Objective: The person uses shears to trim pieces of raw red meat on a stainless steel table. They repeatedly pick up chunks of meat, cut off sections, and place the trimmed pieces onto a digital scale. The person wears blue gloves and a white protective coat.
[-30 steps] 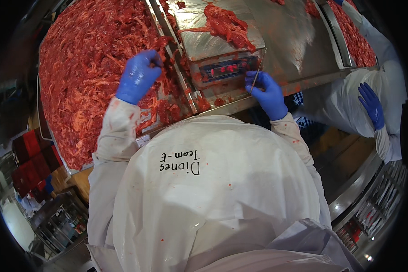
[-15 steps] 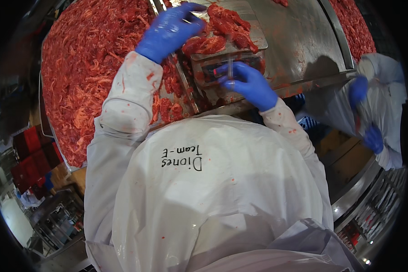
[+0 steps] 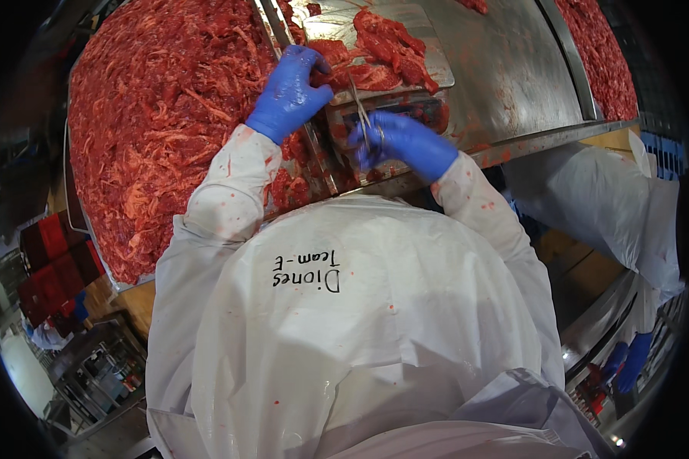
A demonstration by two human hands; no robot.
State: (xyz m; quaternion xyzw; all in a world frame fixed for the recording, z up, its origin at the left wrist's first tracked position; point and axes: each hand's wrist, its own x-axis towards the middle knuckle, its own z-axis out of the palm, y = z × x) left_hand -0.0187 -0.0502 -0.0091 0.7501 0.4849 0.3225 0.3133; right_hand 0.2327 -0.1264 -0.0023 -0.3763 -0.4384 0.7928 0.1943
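Note:
My left hand (image 3: 289,93), in a blue glove, has its thumb and fingers curled at the left end of a piece of red raw meat (image 3: 390,47). The meat lies on a square metal platform (image 3: 438,65) with a dark front panel, which looks like a weighing scale. In front of that panel my right hand (image 3: 407,143), also gloved in blue, is closed around the handles of a pair of scissors (image 3: 357,98). Their blades point up and away toward the meat's near edge. My left fingertips partly hide what they grip.
A large heap of shredded red meat (image 3: 153,138) fills the left side, behind a metal rail (image 3: 273,23). Meat scraps (image 3: 287,187) lie beside the rail. The steel table (image 3: 513,69) extends right. A co-worker's white apron (image 3: 589,199) and blue gloves (image 3: 631,363) show at the right.
My left hand has moved nearer to me and curled at the meat's left end. My right hand has shifted slightly nearer and left with the scissors. The co-worker's gloved hands have moved lower.

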